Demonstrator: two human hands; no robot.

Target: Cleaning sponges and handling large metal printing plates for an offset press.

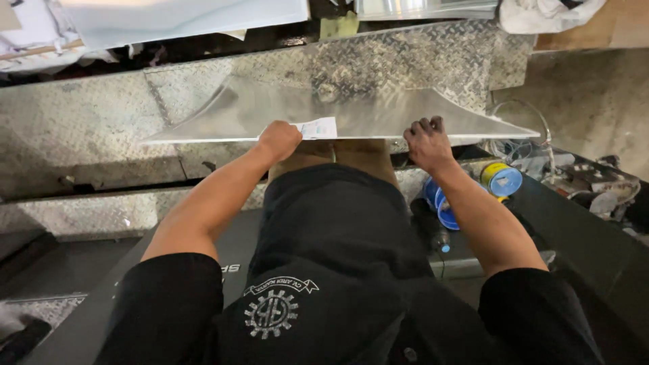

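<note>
A shiny trapezoid sheet of metal lies flat in front of me over a diamond-plate floor, its long near edge toward my knees. My left hand grips that near edge, next to a white label stuck on the sheet. My right hand, dark with grime, grips the same edge further right, fingers curled over the top. Both forearms reach forward past my black shorts and shirt.
Diamond-plate steel flooring runs across the view. A yellow-and-blue can and a blue lid lie to the right with cables and tools. White cloth and sheets sit at the top.
</note>
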